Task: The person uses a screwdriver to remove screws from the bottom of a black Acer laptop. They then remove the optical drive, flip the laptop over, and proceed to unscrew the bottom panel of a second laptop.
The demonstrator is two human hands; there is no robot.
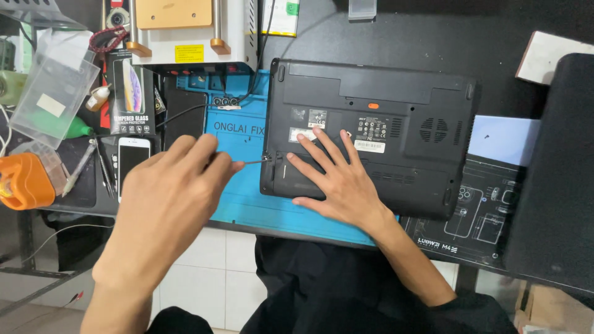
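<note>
A black laptop (371,130) lies upside down, its underside facing up, at the centre of the view, partly on a blue repair mat (247,204). The left hand (167,204), at about eight o'clock from the laptop, pinches a thin screwdriver (250,162) between thumb and fingertips, its tip meeting a screw at the laptop's left edge. The right hand (340,179) rests flat on the underside at six o'clock, fingers spread, holding nothing. The bottom panels all appear closed and in place, so opening seems barely begun; whether any screws are already out cannot be told. At nine o'clock, beyond the mat, lies a white phone (133,161), with a screen-protector box (131,93) above it. At eleven o'clock stands a machine with a wooden plate (185,37). An orange tool (25,182) sits at far left.
</note>
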